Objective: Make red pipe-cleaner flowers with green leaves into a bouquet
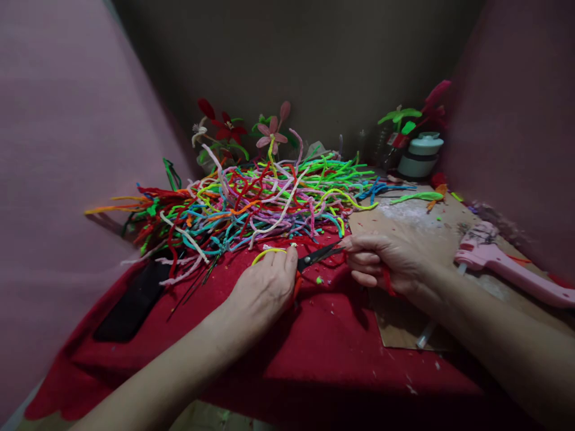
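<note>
My left hand (269, 276) is closed round the handles of a pair of scissors (309, 258) with dark blades and orange showing at the grip. The blades point right, toward the fingertips of my right hand (381, 260). That hand is closed on a red pipe cleaner (390, 282), part of which hangs below the palm. The scissor tips meet the pinched fingers, so what lies exactly between the blades is hard to see. Just behind both hands spreads a big tangled heap of coloured pipe cleaners (269, 203).
A pink glue gun (503, 263) lies on a cardboard sheet (404, 329) at the right. A black phone-like slab (128, 305) rests at the left on the red cloth (269, 365). Behind stand pipe-cleaner flowers (272, 134) and a pale blue jar (421, 157).
</note>
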Demonstrator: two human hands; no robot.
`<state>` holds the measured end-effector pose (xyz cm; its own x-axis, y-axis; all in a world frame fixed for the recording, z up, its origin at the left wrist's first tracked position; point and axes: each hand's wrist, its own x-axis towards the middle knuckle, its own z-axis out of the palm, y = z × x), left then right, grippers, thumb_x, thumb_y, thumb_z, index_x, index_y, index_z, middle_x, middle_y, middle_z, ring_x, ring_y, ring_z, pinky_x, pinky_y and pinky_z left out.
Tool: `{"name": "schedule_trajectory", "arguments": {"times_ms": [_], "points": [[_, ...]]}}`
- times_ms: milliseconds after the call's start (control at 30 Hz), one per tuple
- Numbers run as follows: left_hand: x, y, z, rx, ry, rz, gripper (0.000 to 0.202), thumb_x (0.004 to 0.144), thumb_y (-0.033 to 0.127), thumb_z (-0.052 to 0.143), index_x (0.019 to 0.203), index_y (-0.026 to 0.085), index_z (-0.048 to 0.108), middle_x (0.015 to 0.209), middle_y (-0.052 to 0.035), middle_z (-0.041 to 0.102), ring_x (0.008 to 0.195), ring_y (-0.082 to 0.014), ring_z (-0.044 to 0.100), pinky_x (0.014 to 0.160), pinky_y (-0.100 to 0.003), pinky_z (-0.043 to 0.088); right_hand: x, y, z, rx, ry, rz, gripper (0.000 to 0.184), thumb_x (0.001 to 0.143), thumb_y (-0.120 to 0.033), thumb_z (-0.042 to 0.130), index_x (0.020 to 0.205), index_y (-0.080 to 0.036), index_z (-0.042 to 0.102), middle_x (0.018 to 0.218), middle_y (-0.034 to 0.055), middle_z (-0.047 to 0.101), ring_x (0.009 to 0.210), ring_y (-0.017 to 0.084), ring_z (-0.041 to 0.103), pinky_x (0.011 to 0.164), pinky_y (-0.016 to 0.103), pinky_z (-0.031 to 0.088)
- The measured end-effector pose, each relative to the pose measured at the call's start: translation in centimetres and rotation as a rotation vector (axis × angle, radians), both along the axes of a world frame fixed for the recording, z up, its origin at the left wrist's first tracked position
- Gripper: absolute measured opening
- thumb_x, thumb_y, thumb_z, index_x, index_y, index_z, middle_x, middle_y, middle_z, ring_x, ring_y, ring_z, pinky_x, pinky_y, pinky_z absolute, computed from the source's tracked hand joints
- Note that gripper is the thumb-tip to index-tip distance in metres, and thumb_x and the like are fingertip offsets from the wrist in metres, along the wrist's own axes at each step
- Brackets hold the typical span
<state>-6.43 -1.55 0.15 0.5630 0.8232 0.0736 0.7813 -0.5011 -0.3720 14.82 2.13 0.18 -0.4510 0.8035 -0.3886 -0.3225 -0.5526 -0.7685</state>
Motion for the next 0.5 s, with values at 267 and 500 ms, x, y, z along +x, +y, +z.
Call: {"name": "schedule_trajectory", "arguments": {"times_ms": [267,500], "points": [[0.20,-0.17,-0.13,0.008,0.083,0.027,0.036,0.082,0.003,0.026,0.114,0.007,0.041,0.090,-0.0120,0.057,0.077,-0.0196,0.056,0.065,-0.032,0.050,-0.04,0.11,-0.23,0.023,-0.010,0.005,0.028,0.067,-0.015,0.056,0.045,-0.019,0.040,0.037,-0.0095,0.022,0.034,0.005,0.013,0.030,0.019,0.033],[0.20,0.08,-0.83,-0.076,0.004,0.071,0.033,0.084,0.005,0.028,0.113,0.007,0.044,0.088,-0.0123,0.060,0.074,-0.0188,0.060,0.062,-0.030,0.052,-0.19,0.12,-0.22,-0.003,-0.013,-0.019,0.026,0.068,-0.013,0.057,0.047,-0.018,0.044,0.037,-0.0100,0.021,0.035,0.004,0.012,0.029,0.017,0.030]]}}
